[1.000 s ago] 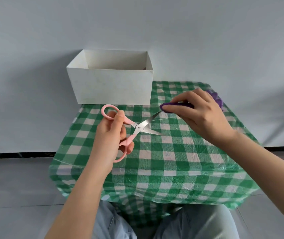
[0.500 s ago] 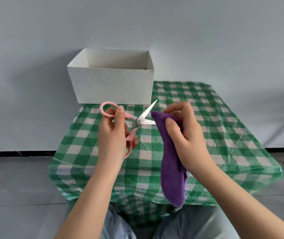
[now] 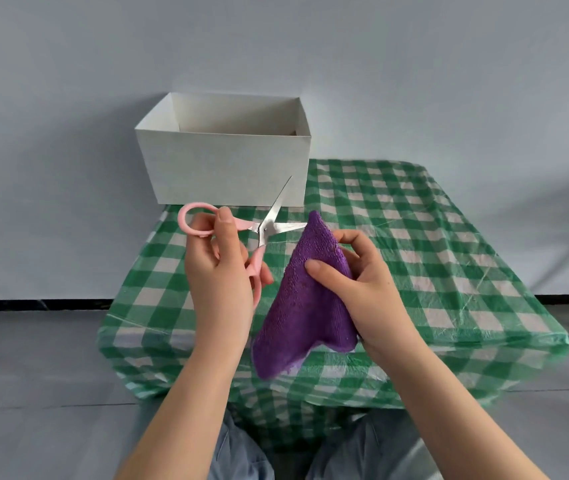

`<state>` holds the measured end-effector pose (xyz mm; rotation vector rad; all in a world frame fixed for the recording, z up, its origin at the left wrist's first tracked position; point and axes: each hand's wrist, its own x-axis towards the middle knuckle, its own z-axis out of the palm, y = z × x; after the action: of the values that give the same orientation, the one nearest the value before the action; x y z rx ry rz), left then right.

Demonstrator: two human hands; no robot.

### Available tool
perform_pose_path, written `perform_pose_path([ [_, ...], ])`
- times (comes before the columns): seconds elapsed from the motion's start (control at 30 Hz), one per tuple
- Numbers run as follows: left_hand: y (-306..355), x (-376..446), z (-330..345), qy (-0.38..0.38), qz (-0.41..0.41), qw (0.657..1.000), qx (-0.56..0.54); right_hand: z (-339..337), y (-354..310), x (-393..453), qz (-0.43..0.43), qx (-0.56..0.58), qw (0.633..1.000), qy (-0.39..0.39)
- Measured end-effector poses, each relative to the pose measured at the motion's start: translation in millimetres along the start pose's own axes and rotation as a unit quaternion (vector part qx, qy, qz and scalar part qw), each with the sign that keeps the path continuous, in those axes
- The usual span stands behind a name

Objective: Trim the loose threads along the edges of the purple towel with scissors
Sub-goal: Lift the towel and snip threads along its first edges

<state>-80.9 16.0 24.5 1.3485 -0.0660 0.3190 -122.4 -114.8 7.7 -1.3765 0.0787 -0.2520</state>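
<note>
The purple towel (image 3: 305,306) hangs bunched above the table, one corner pointing up. My right hand (image 3: 362,282) pinches it near that corner, thumb on the front face, fingers behind. My left hand (image 3: 220,278) grips the pink-handled scissors (image 3: 262,230) by their loops. The blades stand wide open, one pointing up toward the box, the other level with its tip touching the towel's top corner.
A small table in a green-and-white checked cover (image 3: 414,258) is in front of me. An open white box (image 3: 227,157) stands at its back left corner against the grey wall. My knees in light blue trousers (image 3: 241,455) are under the front edge.
My right hand lifted the towel off the back right of the table, brought it toward me and turned a corner up. The scissors' blades opened wider and now meet that corner.
</note>
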Motion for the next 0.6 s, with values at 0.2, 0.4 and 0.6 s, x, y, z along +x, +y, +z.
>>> perform_pose_path([
  [0.2,-1.3,-4.0,4.0,0.009,-0.008,1.0,-0.027,13.6,9.0,-8.6,-0.168,-0.217,0.958,0.078],
  [0.4,-3.1,-7.4,8.5,0.007,-0.032,0.996,-0.084,22.7,18.2,-6.5,-0.398,-0.414,0.809,0.125],
  [0.6,-4.0,-7.1,4.8,-0.034,-0.027,0.995,-0.093,21.5,24.1,-4.2,-0.417,-0.472,0.767,0.127],
])
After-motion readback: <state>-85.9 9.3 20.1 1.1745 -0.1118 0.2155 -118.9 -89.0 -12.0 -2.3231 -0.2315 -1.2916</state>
